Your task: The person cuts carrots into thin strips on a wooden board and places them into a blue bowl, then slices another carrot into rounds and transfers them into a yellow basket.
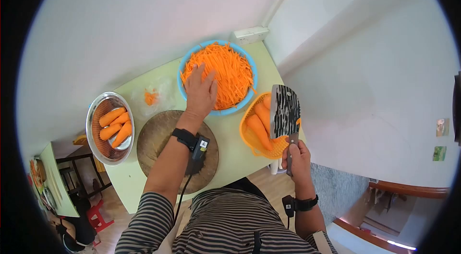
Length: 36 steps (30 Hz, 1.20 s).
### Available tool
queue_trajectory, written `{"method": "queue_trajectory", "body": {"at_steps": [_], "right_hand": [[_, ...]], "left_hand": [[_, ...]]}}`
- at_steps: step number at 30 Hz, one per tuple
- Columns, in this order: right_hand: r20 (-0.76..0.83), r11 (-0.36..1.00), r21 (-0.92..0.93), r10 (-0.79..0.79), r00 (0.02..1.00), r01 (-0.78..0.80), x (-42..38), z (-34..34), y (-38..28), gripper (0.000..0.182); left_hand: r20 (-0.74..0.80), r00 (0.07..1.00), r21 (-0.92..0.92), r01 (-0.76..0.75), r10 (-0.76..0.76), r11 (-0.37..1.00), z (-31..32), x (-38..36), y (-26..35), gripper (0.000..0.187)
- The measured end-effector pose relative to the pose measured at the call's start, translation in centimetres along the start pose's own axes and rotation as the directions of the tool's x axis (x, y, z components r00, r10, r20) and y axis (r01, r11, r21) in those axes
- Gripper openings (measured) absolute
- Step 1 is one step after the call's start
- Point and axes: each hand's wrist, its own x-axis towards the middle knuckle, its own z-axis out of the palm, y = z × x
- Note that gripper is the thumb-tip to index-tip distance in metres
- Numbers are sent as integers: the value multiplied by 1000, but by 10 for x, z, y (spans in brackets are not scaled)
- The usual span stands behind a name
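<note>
My left hand [200, 92] reaches over the round cutting board and rests on the left side of a heap of carrot strips [228, 71], its fingers stretched out. The strips fill a blue basin [253, 64]. In my right hand [298, 160] is the dark handle of a cleaver [286, 112], held upright with a black-and-white patterned blade. A bit of carrot clings to the blade's right edge. Behind the blade stands a yellow basket [247, 139] of whole carrots [258, 129], partly hidden. The round wooden cutting board [156, 146] lies under my left forearm.
At the table's left sits a metal bowl [91, 131] with several peeled carrots [123, 134]. A clear plastic bag [163, 93] with carrot bits lies near the wall. A white socket box [249, 35] is at the back corner. A red stool [98, 215] and another person [79, 230] are lower left.
</note>
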Motion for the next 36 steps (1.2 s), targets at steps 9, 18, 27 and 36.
{"method": "queue_trajectory", "body": {"at_steps": [9, 18, 27, 36], "right_hand": [[-64, 985, 173, 2, 998, 9, -14, -22, 14, 28], [-26, 957, 288, 31, 999, -22, -22, -43, 45, 23], [40, 975, 223, 2, 999, -11, -11, -60, 81, 26], [4, 969, 244, 30, 1000, -30, -18, -83, 75, 26]], "left_hand": [[215, 932, -459, 360, -292, 812, -23, -45, 58, 15], [497, 780, -338, 578, -380, 743, -31, -148, 102, 32], [350, 715, -213, 690, -605, 692, -75, -193, 70, 27], [471, 717, -418, 694, -514, 587, -48, -178, 84, 21]]}}
